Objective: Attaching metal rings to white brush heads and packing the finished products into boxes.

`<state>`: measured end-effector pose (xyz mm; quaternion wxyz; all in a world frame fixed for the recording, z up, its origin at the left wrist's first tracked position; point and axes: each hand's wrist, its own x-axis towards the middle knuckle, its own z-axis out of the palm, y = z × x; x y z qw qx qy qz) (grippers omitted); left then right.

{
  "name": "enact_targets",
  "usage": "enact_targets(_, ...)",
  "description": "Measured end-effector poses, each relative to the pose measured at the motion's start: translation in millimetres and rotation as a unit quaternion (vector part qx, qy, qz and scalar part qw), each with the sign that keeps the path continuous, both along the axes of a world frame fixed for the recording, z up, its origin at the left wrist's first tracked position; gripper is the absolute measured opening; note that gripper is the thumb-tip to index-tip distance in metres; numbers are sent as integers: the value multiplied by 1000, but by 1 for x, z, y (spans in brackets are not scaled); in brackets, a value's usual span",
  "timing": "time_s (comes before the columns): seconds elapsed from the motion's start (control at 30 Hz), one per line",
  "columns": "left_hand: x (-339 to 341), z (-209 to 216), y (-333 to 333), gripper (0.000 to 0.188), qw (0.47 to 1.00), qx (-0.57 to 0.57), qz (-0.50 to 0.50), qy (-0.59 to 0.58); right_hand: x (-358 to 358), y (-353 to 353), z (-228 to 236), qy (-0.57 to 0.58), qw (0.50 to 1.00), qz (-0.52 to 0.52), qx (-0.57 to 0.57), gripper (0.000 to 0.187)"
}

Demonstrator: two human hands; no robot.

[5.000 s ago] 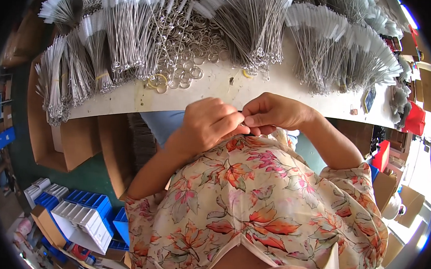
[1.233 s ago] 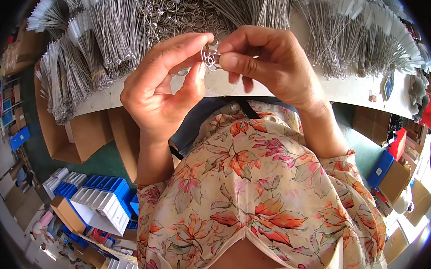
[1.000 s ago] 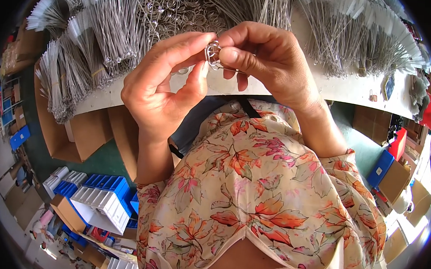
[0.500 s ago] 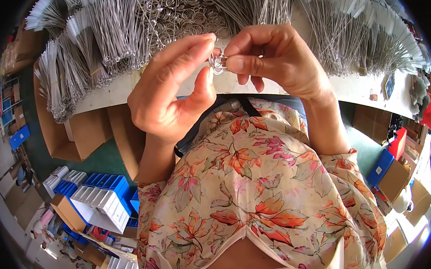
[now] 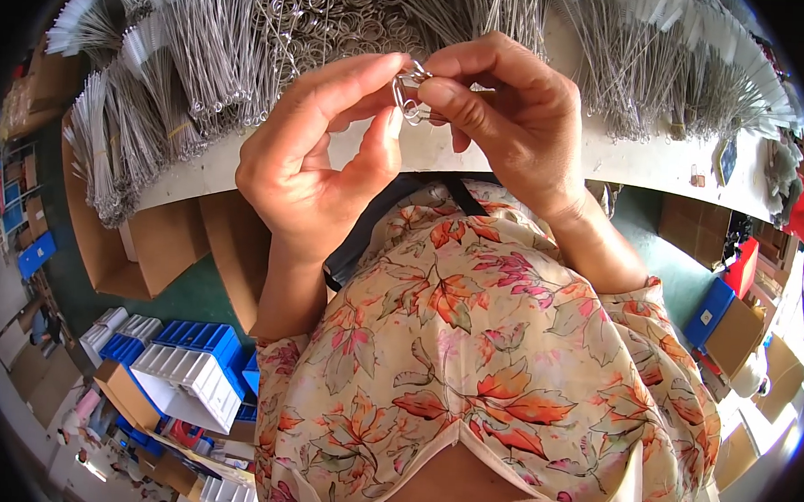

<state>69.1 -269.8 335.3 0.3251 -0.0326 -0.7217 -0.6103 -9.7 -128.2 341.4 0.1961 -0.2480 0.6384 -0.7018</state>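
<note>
Above the table's near edge, my left hand [image 5: 309, 151] pinches a shiny metal ring [image 5: 398, 93] between thumb and forefinger. My right hand [image 5: 515, 121] meets it from the other side, its thumb and forefinger closed at the ring's right edge. Small wire loops [image 5: 415, 113] show at the ring between the two hands; whether they are threaded on it is hard to tell. The right fingers partly hide what they grip. Beyond the hands lies a heap of loose metal rings [image 5: 341, 28].
Bundles of thin wire brushes with white bristles [image 5: 198, 68] cover the white table [image 5: 643, 165] on the left, with more brushes [image 5: 643, 73] on the right. Cardboard boxes [image 5: 170, 248] stand below the table's left edge. Blue and white plastic bins [image 5: 191, 376] are stacked at lower left.
My right hand has turned and shifted slightly, its thumb now higher at the ring. The ring shows more clearly, with wire loops at its top and bottom. The left hand has barely moved.
</note>
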Motion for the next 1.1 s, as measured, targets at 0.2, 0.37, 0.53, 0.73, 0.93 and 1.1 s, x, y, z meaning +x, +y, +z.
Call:
enact_targets(0.2,-2,0,-2,30,999,12,-22,-26,-2,0,-3,45,999,7,-23,10)
enact_targets(0.37,-5,-4,-8,28,997,-79,-18,12,-18,6,6,-60,993,99,21,9)
enact_targets(0.53,-4,-7,-6,28,998,-63,-15,25,-31,6,12,-124,968,219,23,11)
enact_targets(0.73,0,-12,0,28,993,-99,39,58,-29,5,11,-179,958,225,13,11)
enact_targets(0.93,9,-9,2,28,1000,-11,10,13,-23,8,9,-33,976,197,90,10)
enact_targets(1.1,9,-5,-4,27,999,44,-32,-4,-6,6,8,61,990,117,45,10)
